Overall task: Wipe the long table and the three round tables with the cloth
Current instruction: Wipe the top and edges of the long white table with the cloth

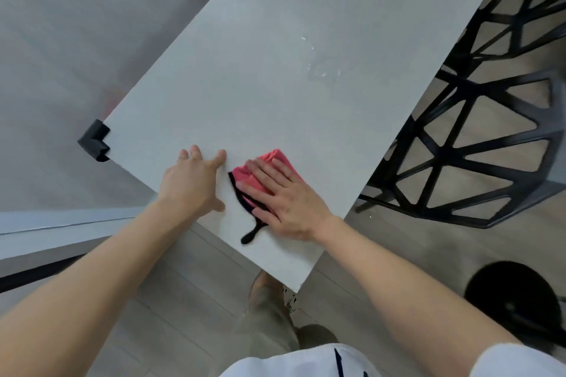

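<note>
The long white table (275, 76) runs from its near end by my legs up and to the right. A pink cloth (269, 162) with a black edge and hanging loop lies near that end. My right hand (284, 199) presses flat on the cloth, fingers straight. My left hand (193, 180) rests on the tabletop just left of the cloth, fingers spread and apart from it. White crumbs or smears (321, 67) dot the table farther up.
A black corner guard (96, 139) caps the table's left corner, next to a grey wall. Black lattice chairs (477, 144) stand along the right side. A black round stool (514, 300) sits at the lower right on the wooden floor.
</note>
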Motion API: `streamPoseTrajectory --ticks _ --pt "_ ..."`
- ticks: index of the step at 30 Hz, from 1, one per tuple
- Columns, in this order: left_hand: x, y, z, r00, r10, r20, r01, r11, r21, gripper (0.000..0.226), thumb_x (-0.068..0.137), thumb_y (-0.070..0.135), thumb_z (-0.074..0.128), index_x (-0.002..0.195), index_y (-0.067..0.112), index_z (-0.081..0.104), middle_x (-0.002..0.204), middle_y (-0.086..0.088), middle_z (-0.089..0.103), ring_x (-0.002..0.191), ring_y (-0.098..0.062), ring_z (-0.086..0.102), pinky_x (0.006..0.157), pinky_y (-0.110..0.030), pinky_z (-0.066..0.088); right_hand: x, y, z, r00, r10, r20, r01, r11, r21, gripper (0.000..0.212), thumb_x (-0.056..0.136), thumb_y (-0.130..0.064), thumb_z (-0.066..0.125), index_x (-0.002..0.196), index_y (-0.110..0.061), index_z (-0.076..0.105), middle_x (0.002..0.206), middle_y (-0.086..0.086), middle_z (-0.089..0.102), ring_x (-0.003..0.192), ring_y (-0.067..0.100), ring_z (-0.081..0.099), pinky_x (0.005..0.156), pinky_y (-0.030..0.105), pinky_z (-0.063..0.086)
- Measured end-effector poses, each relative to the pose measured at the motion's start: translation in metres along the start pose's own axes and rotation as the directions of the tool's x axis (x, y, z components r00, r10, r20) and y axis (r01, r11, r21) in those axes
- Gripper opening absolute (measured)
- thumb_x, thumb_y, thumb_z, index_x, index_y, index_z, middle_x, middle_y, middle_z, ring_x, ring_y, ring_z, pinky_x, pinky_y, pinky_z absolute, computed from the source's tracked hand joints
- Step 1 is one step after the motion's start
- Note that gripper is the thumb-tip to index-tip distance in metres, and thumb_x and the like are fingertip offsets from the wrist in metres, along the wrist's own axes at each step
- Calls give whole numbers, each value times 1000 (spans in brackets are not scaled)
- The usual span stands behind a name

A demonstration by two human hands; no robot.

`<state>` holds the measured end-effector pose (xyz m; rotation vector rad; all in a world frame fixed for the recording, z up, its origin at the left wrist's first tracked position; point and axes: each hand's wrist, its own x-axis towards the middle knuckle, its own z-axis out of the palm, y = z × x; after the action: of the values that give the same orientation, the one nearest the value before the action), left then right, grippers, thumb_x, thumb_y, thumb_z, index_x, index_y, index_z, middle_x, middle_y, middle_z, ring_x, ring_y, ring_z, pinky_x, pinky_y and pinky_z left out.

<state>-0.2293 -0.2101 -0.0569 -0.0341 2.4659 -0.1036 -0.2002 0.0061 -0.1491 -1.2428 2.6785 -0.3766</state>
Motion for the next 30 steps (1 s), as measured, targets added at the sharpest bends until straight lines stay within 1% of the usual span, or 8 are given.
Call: streamPoseTrajectory --ticks 4,10,15,19,23,26,28,30 --pt "14 18 -31 993 72 -96 -73 997 -4 78 78 56 90 143 24 62 134 -6 57 129 -30 54 96 -46 54 -38 114 -34 1000 22 14 -22 999 -48 57 114 -37 47 168 -22 39 180 7 21 168 26 13 136 55 11" --pt "39 69 -43 991 53 -120 -72 986 -153 124 67 67 94 164 24 29 169 -13 20 157 -33 23 117 -52 40 -8 206 -68 696 691 -195 -700 714 32 63 111 -40 33 168 -13 33 181 12 15 169 25 7 137 49 7" --pt "59 98 -47 995 -57 -83 47 992 -121 163 48 81 94 169 23 1 172 -22 4 160 -45 11 121 -59 35 -2 99 -32 968 229 -102 -231 973 -9 66 111 -38 45 171 -14 30 180 10 18 169 29 10 136 55 6" --pt "70 108 -48 996 -87 -16 86 992 -93 173 48 72 100 170 20 -10 173 -28 -7 162 -53 0 124 -66 33 -30 167 -53 980 -157 122 160 987 -22 65 114 -49 43 173 -32 21 183 4 6 169 22 -1 137 50 7" --pt "72 110 -45 993 -114 0 112 980 -165 175 47 64 104 171 26 -13 177 -21 -15 165 -47 -8 131 -63 23 -12 293 -97 966 257 16 -254 962 -105 69 113 -59 28 174 -36 6 183 3 -3 169 19 -8 136 52 7" --pt "76 109 -44 989 -144 10 144 973 -178 178 44 61 106 172 29 -13 179 -19 -14 166 -45 -8 132 -63 22 32 299 -92 785 598 -161 -606 795 -5 68 113 -55 21 174 -26 16 182 11 6 169 27 1 136 52 7" --pt "75 110 -42 989 -148 13 148 972 -182 179 42 61 106 172 31 -13 179 -18 -13 167 -43 -8 132 -61 22 43 246 -74 752 629 -195 -635 771 37 66 115 -50 20 174 -22 18 181 16 6 169 31 2 136 54 7" --pt "72 110 -41 987 -158 4 156 972 -175 179 41 63 105 172 32 -13 180 -16 -12 167 -42 -6 132 -59 24 20 185 -54 895 426 -132 -426 904 33 64 116 -46 29 174 -21 19 182 15 5 169 30 0 136 54 9"
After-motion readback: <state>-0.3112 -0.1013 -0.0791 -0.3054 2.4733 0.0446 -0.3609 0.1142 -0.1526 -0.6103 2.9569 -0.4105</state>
